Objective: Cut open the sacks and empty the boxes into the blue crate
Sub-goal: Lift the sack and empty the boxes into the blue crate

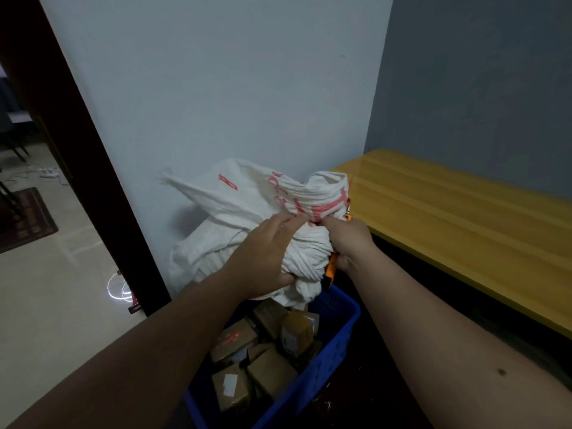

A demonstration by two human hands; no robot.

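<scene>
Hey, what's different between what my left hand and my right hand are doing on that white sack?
The left hand lies over the white sack from the left with only cloth under its fingers; the right hand grips the bunched neck from the right. The right hand also holds an orange cutter; the left holds no tool. Both hold the sack above the blue crate.
</scene>
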